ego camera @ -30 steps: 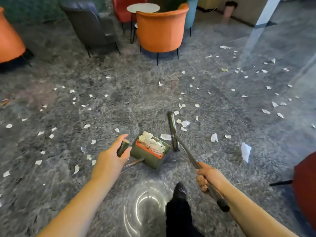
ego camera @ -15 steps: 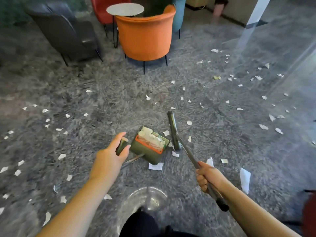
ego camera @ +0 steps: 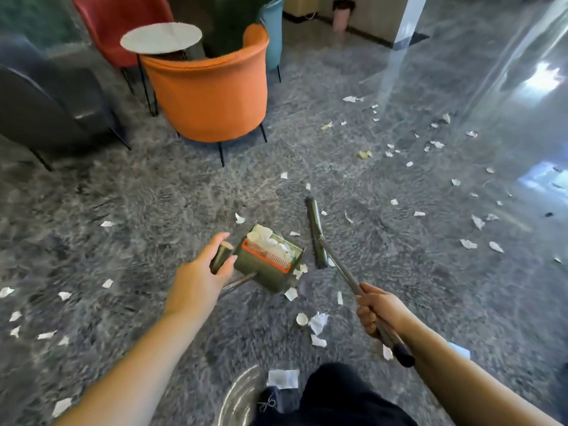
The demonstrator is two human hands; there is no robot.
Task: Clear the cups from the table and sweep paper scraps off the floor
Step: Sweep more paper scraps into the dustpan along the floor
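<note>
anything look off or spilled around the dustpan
Yes: paper scraps lie loose on the floor right beside the dustpan, which already holds paper. More scraps are scattered across the floor to the right.

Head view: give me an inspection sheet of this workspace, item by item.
Surface: grey speckled floor, glossy, reflections on the right.
Job's things: green dustpan holding paper scraps; broom head on the floor beside it; no cups seen on the round table.
Clutter: paper scraps scattered widely, thickest to the right.
Grips: left hand holds the dustpan handle; right hand holds the broom handle.
Cables: nothing seen.
Surroundings: orange chair, grey chair, pink bin.
</note>
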